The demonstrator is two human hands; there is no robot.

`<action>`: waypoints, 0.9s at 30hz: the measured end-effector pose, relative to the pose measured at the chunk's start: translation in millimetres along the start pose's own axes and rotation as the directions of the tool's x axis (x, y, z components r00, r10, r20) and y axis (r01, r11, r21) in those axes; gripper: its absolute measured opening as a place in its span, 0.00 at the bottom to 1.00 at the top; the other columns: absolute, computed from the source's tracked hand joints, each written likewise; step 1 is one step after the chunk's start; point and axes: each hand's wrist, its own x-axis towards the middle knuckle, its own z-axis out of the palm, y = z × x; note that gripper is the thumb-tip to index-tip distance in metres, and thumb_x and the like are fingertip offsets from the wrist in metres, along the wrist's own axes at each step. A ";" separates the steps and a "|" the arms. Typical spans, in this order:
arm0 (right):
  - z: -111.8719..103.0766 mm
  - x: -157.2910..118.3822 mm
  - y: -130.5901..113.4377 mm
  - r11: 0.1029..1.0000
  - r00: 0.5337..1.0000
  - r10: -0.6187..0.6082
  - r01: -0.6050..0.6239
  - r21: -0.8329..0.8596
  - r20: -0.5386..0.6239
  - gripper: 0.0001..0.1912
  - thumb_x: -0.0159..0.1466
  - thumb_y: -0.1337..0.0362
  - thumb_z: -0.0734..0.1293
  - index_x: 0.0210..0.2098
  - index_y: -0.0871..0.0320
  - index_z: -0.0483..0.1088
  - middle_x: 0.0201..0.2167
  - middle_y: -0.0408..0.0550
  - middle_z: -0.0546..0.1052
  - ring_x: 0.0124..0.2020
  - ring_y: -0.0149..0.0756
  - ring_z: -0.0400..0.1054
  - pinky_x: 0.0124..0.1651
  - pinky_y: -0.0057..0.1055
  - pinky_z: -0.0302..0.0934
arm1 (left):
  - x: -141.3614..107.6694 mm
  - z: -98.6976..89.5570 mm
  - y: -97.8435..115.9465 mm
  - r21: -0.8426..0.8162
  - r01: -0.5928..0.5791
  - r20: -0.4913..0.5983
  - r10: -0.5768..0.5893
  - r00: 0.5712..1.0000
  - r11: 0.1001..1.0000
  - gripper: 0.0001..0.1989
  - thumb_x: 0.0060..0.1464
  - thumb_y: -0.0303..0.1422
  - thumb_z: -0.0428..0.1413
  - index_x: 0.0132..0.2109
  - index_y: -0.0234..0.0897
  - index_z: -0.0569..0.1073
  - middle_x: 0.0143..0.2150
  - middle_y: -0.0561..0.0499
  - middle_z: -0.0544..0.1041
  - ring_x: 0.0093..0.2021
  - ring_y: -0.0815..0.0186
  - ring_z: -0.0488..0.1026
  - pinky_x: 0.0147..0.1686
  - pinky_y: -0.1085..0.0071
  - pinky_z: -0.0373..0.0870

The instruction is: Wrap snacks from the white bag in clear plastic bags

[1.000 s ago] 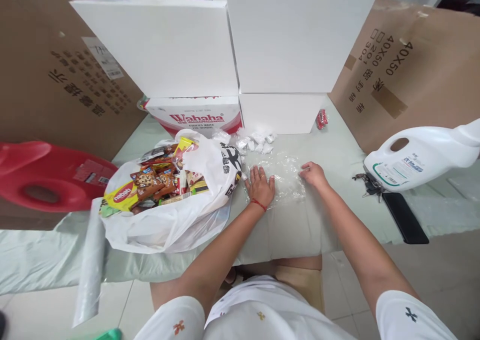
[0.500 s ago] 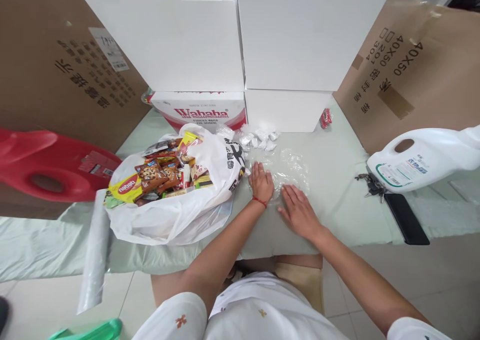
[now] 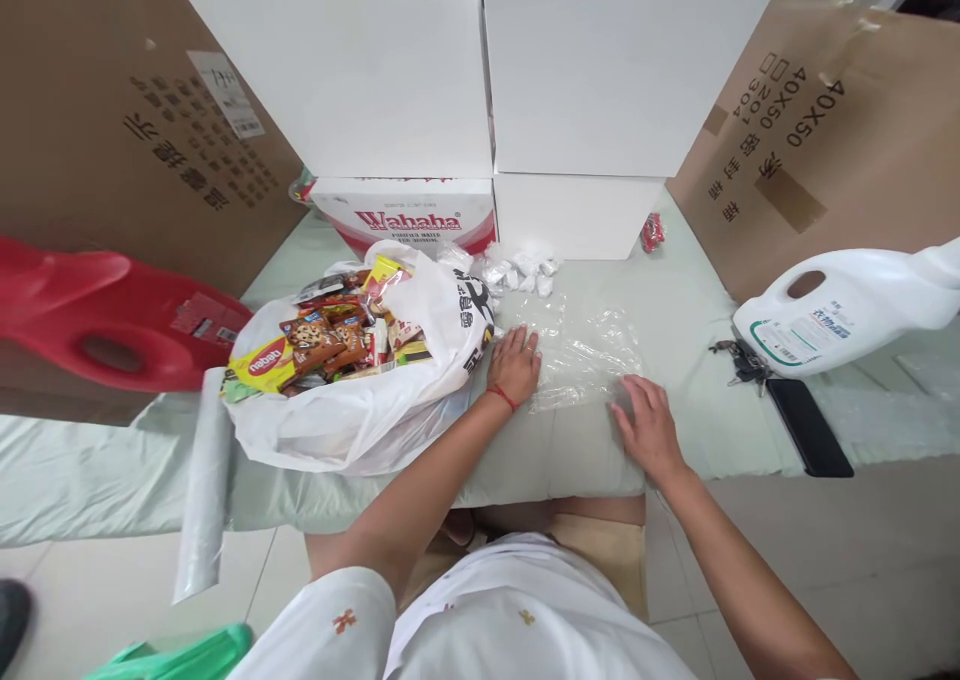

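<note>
— What's legible?
— "Wahaha" on the box [image 3: 409,222], "nabati" on a packet [image 3: 264,362].
— Hands?
— Left hand [image 3: 516,368] flat, right hand [image 3: 651,430] loosely spread, neither gripping; clear film [image 3: 581,355] lies between them.
— Room?
— Cloth [image 3: 694,380] stretches from film to phone [image 3: 810,428].

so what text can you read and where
"Wahaha": water carton
"PURIFIED WATER FOR DRINKING": same
"nabati": yellow wrapper
"温馨提示": left cardboard
"40X50 汤桶": right cardboard
"40X50 密封桶": same
"201": same
"304": same
"衣物", likely: detergent bottle
Unreadable lettering: shipping label, white bag, red jug, fine print
</note>
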 end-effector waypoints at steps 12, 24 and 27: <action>-15.1 5.0 -3.1 0.995 0.938 -0.095 0.077 0.067 0.332 0.11 0.69 0.66 0.62 0.41 0.54 0.77 0.35 0.51 0.75 0.46 0.45 0.66 0.49 0.41 0.60 | -2.5 4.4 -0.1 -0.042 -0.007 -0.007 0.006 1.000 0.999 0.30 0.68 0.45 0.40 0.71 0.42 0.60 0.76 0.46 0.53 0.75 0.55 0.47 0.72 0.53 0.44; -25.7 20.8 -51.6 0.982 0.983 -0.077 0.045 0.185 0.168 0.14 0.71 0.61 0.61 0.52 0.55 0.72 0.46 0.54 0.74 0.50 0.46 0.64 0.54 0.43 0.62 | 3.2 0.3 -7.1 -0.071 -0.030 0.090 0.036 0.995 0.997 0.29 0.68 0.41 0.39 0.71 0.40 0.60 0.76 0.44 0.53 0.75 0.52 0.47 0.71 0.50 0.46; 2.7 49.4 -80.9 0.993 0.956 -0.085 0.057 0.108 0.281 0.20 0.69 0.60 0.65 0.58 0.57 0.69 0.49 0.56 0.74 0.54 0.48 0.62 0.53 0.43 0.60 | 4.3 -1.2 -10.8 -0.084 -0.050 0.103 0.058 0.993 0.995 0.28 0.68 0.39 0.39 0.71 0.39 0.61 0.75 0.44 0.53 0.75 0.52 0.48 0.71 0.49 0.47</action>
